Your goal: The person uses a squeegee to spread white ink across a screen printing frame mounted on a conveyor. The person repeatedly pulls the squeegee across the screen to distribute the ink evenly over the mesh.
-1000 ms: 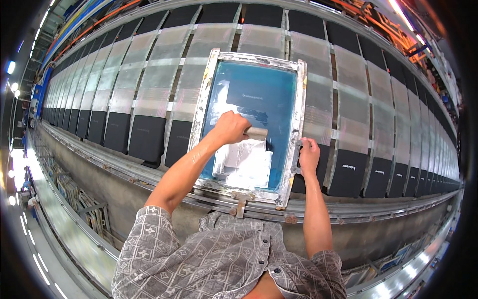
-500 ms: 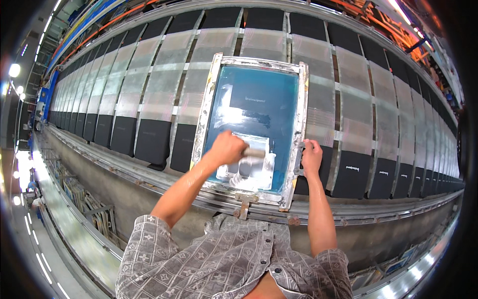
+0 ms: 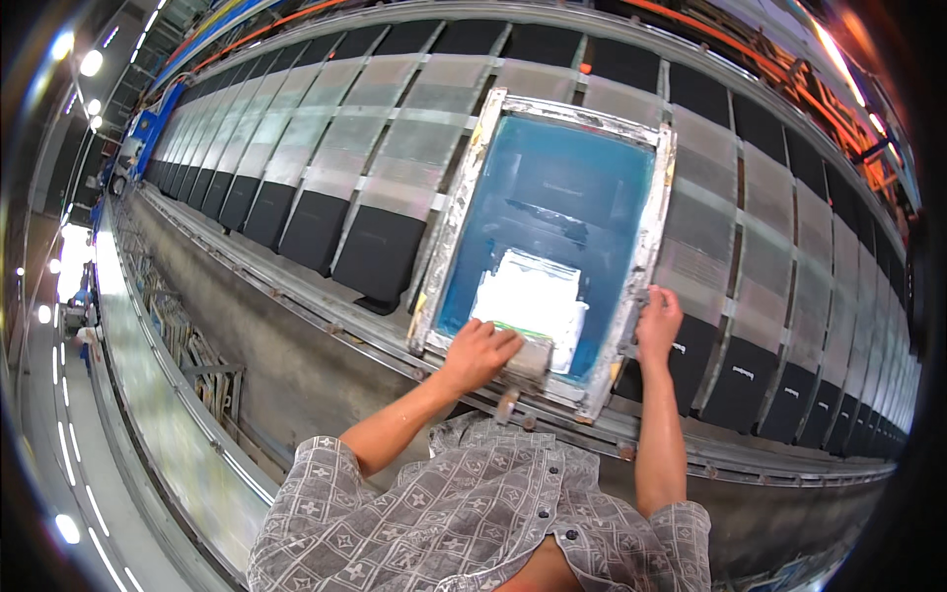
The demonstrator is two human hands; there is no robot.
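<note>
A silk-screen printing frame (image 3: 650, 222), its light border stained with ink, lies tilted before me, with a blue mesh (image 3: 567, 197) inside. White ink (image 3: 533, 288) covers a patch on the mesh's near half. My left hand (image 3: 481, 353) is closed on a squeegee (image 3: 531, 357) at the near end of that patch; its blade edge is hidden. At the frame's right side my right hand (image 3: 659, 321) is closed round a small grey grip (image 3: 641, 298) on the border. What lies beneath the screen is hidden.
A long row of printing pallets carries black fabric pieces (image 3: 375, 255); several on the right (image 3: 740, 380) bear a small white print. A metal rail (image 3: 326, 331) runs along the table's near edge. Orange bars (image 3: 789, 94) and a blue machine (image 3: 148, 128) stand beyond.
My left hand has drawn the squeegee toward me, to the near end of the screen. White ink now covers the patch more fully. The whole view has shifted and tilted; my right hand keeps its grip.
</note>
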